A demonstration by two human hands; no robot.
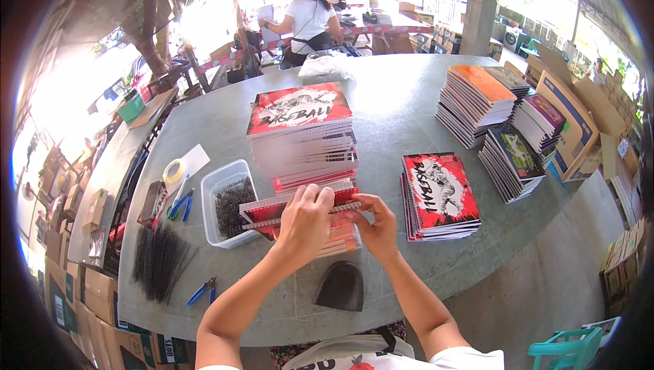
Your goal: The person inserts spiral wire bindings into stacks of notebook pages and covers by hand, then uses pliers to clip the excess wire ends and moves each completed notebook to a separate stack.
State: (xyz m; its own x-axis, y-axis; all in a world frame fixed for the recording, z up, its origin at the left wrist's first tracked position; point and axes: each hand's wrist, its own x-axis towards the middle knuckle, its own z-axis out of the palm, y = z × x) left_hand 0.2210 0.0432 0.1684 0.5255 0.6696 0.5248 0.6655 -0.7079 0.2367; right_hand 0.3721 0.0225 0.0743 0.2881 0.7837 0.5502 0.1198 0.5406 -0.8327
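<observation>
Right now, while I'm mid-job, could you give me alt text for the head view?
The left hand grips a red notebook over a table, the right hand at the notebook's right end. Beyond them rises a tall stack of red notebooks; a plastic tub of black coils sits to the left, and a shorter red stack to the right.

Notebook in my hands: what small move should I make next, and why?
Perhaps steady the red notebook with your left hand while your right hand works along its edge: the left grips from above, and the right holds the notebook's right end.
</observation>
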